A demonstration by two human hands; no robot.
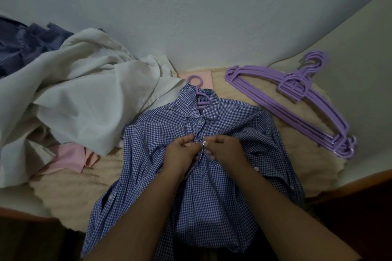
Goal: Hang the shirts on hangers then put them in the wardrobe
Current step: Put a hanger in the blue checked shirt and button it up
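I see the blue checked shirt (pixel 203 154) lying face up on the cream blanket (pixel 297 154), collar toward the wall, with a purple hanger (pixel 198 93) inside it, hook poking out past the collar. My left hand (pixel 180 150) pinches the left edge of the placket, fingers curled on the cloth. My right hand (pixel 224 148) pinches the opposite edge just beside it, at a button below the collar. A stack of spare purple hangers (pixel 297 99) lies to the right, apart from the shirt. To the left, a white garment (pixel 84 95), a pink one (pixel 70 154) and a dark blue one (pixel 23 46) are heaped.
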